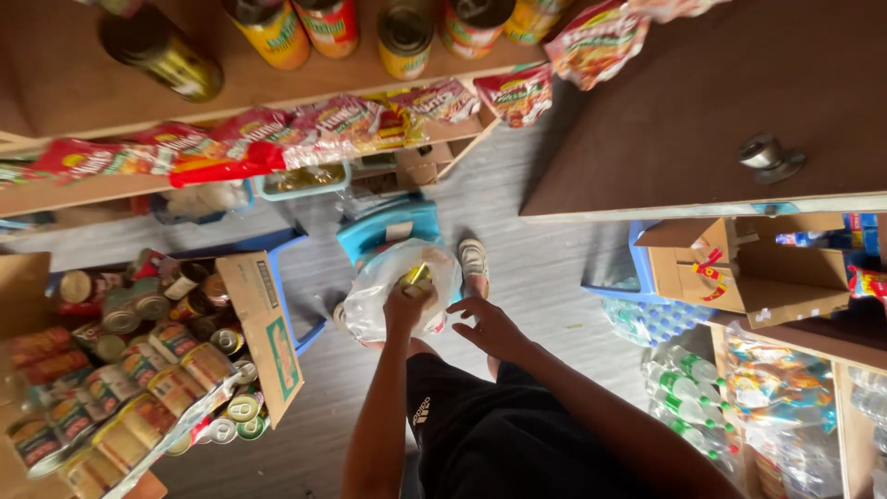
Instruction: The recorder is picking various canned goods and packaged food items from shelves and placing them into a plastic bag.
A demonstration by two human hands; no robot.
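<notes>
I look down on a grey plank floor [545, 268] in a cramped store aisle, a brown wooden shelf [55, 74] across the top of the frame carrying yellow and red cans, with a row of red snack packets [268, 139] hanging beneath it. At lower left sits an open cardboard box [263, 323] crowded with tins. At centre, my left hand [407, 310] is closed around the gathered top of a clear plastic bag [379, 286], which seems to have a small yellowish item inside; bagging looks barely begun. My right hand [490, 325] hovers beside it, fingers spread, holding nothing.
</notes>
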